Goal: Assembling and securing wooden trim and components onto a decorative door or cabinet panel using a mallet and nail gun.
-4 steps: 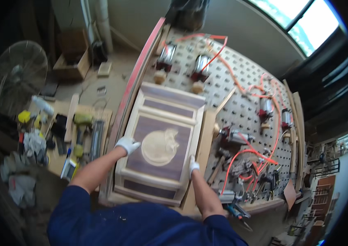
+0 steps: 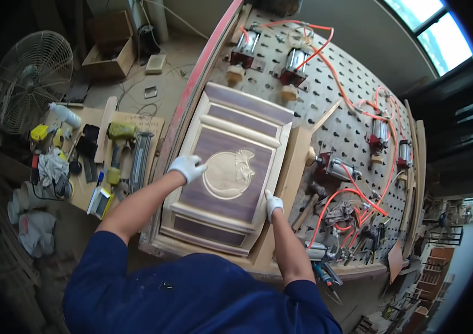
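A framed wooden panel (image 2: 227,139) with dark fields, pale mouldings and a round carved fruit-like relief (image 2: 226,178) lies face up on the perforated work table (image 2: 325,83). My left hand (image 2: 189,168), in a white glove, rests on the panel's left side, its fingers apart and reaching onto the dark field near the carving. Along the right edge, my right hand (image 2: 273,204), gloved too, grips the frame with the thumb on top; its other fingers are mostly hidden. A wooden bar (image 2: 283,195) runs beside that edge.
Air cylinders (image 2: 336,168) with wooden blocks and orange hoses (image 2: 353,192) sit right of and beyond the panel. A red rail (image 2: 214,42) lines the table's left side. Further left are a tool-covered board (image 2: 89,181), a fan (image 2: 33,83) and a wooden box (image 2: 108,58).
The whole view has shifted, so the table and panel appear higher and slightly further right. Both hands stay on the panel, with little visible movement relative to it.
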`<state>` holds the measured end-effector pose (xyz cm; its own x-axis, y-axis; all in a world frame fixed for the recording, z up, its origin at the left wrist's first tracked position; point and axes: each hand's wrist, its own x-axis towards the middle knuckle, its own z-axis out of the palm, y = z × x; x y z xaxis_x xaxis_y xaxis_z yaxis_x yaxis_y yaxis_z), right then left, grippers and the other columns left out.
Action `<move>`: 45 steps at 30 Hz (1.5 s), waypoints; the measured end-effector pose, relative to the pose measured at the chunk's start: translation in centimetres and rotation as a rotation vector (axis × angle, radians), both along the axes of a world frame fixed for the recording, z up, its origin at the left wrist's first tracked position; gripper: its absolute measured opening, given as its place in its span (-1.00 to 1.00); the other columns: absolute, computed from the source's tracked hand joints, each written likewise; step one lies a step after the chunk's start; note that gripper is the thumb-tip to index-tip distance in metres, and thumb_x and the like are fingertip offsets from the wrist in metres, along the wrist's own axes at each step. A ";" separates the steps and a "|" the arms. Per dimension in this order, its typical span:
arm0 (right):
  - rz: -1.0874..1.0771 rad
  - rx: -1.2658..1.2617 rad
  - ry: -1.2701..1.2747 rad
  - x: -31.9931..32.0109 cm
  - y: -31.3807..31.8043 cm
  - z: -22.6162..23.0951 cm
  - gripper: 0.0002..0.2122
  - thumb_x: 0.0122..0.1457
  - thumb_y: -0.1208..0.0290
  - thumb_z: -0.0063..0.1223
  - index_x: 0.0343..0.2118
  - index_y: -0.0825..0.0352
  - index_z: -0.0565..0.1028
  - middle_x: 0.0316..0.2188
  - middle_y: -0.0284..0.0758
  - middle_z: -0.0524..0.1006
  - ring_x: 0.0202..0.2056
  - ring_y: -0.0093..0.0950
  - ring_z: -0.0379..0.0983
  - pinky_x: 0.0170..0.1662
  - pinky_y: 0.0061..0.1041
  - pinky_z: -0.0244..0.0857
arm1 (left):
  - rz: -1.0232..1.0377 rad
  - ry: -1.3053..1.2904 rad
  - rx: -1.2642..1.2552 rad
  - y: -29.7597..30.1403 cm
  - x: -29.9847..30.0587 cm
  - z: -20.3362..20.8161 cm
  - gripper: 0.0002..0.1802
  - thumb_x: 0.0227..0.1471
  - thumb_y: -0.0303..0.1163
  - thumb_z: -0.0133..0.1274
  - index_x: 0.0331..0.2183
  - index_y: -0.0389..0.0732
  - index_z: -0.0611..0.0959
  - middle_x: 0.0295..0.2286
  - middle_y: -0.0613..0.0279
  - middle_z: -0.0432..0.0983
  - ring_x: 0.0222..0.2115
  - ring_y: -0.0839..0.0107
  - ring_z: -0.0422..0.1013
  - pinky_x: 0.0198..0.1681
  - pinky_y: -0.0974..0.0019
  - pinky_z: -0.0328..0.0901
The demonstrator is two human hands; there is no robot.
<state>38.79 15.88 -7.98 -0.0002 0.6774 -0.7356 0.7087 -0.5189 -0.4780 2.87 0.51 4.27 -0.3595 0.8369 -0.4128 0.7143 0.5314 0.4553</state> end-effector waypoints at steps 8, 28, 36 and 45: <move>0.014 0.128 0.105 -0.9 -2.4 2.1 -0.55 0.17 0.07 0.13 -0.17 0.47 0.54 -0.36 -0.22 0.57 -0.38 -0.42 0.46 -0.22 -0.46 0.37 | -0.084 0.162 0.148 14.5 -1.9 -3.0 -0.35 0.01 0.04 0.05 0.00 -0.24 0.57 -0.05 -0.06 0.52 0.00 -0.04 0.42 0.09 0.04 0.32; 0.133 0.024 -0.009 -2.2 -3.1 5.1 -0.52 0.06 0.18 0.24 -0.07 0.45 0.46 -0.27 -0.08 0.62 -0.30 -0.17 0.58 -0.16 -0.33 0.45 | -0.162 0.399 0.235 30.2 -4.7 -8.5 -0.11 -0.03 0.27 0.07 0.12 -0.22 0.43 0.06 0.02 0.40 0.14 0.07 0.25 0.27 0.04 0.04; 0.231 1.218 -0.179 3.4 0.6 4.4 -0.50 0.07 0.04 0.20 -0.15 0.45 0.51 -0.32 -0.05 0.61 -0.33 -0.04 0.54 -0.22 -0.24 0.41 | -0.190 0.359 0.197 23.7 -3.2 -9.9 -0.05 0.04 0.23 0.00 0.27 -0.22 0.27 0.31 -0.02 0.05 0.36 0.04 -0.08 0.37 0.03 -0.13; -0.059 0.377 -0.026 3.5 1.5 0.3 -0.51 -0.02 0.12 0.33 -0.16 0.44 0.54 -0.30 -0.07 0.63 -0.31 -0.11 0.56 -0.19 -0.28 0.42 | 0.172 -0.198 0.387 -13.2 9.7 -7.6 -0.38 -0.04 -0.29 0.22 0.05 -0.36 0.53 0.14 -0.19 0.34 0.16 -0.06 0.28 0.22 0.10 0.19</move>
